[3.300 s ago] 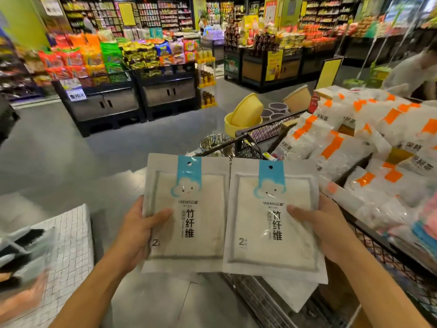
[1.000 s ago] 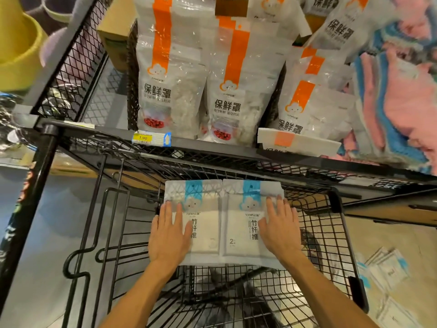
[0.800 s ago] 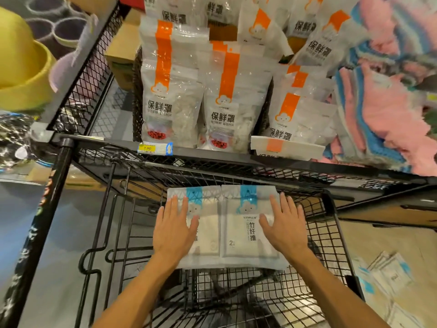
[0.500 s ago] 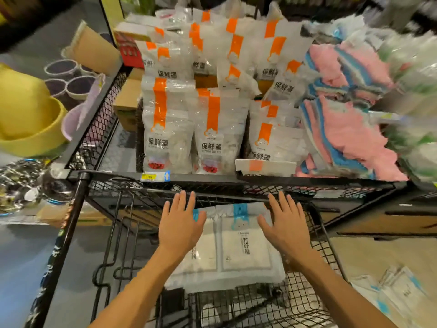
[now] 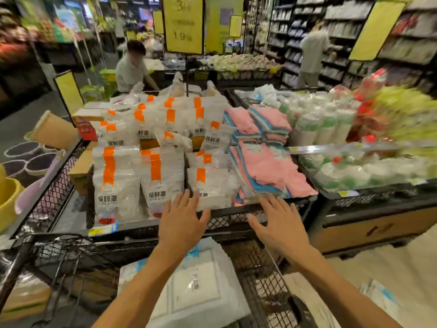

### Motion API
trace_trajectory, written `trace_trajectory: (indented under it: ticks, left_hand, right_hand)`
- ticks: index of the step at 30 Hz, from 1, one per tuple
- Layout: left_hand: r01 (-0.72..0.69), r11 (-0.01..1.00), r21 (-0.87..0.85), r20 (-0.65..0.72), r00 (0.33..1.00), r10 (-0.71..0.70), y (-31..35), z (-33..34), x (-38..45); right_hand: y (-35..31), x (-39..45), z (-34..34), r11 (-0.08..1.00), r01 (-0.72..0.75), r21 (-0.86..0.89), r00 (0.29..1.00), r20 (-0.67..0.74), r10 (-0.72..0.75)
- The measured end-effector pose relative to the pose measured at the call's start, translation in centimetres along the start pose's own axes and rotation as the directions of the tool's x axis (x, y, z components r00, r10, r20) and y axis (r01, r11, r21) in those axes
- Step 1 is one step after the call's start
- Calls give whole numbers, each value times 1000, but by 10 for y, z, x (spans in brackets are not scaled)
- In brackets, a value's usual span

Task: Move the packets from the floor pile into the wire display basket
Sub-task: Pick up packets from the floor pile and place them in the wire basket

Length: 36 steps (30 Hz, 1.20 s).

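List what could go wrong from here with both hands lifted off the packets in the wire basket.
The white packets lie as a loose stack in the wire basket, nearer its left side; they may slide or tip when more are added. The left hand and right hand hover open near the upper shelf's mesh edge, so fingers could catch it. A packet on the floor lies close by, easy to step on.

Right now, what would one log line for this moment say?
left hand: open, empty | right hand: open, empty | packets: lying in wire basket | more packets: on floor
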<state>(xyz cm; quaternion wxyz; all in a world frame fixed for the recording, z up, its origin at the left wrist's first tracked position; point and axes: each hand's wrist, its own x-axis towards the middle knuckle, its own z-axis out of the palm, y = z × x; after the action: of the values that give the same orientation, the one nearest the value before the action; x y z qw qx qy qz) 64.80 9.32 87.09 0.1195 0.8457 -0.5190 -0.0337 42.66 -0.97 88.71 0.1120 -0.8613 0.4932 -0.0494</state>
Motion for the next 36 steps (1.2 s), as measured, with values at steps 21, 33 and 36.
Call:
trace_trajectory:
  ticks: [21, 33, 36]
  left_hand:
    - [-527, 849, -36, 62, 847, 528, 368, 64, -55]
    - [-728, 679, -98, 219, 649, 728, 524, 172, 6]
    - [-756, 644, -119, 251, 604, 756, 560, 198, 27]
  right_hand:
    - [341, -190, -89, 853, -501, 145, 832, -188, 521]
    - [481, -222, -74, 600, -791, 121, 573, -199, 795]
    - [512, -221, -71, 518, -843, 143, 498, -155, 853]
